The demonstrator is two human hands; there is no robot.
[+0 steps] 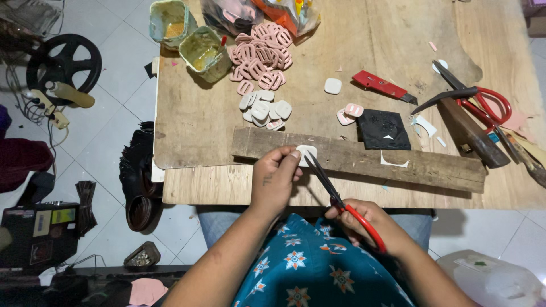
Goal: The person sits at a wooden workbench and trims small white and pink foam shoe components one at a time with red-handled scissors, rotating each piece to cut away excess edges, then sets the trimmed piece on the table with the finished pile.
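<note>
I see my left hand (276, 179) pinching a small white piece (307, 153) at the near edge of the desk (193, 119), its fingers closed on the piece's left side above a wooden plank (364, 159). My right hand (369, 224) grips the red-handled scissors (335, 196), fingers closed in the loops, blades touching the piece. It looks light, thin and bendy, so I judge an edge pinch close to the blades suits best.
</note>
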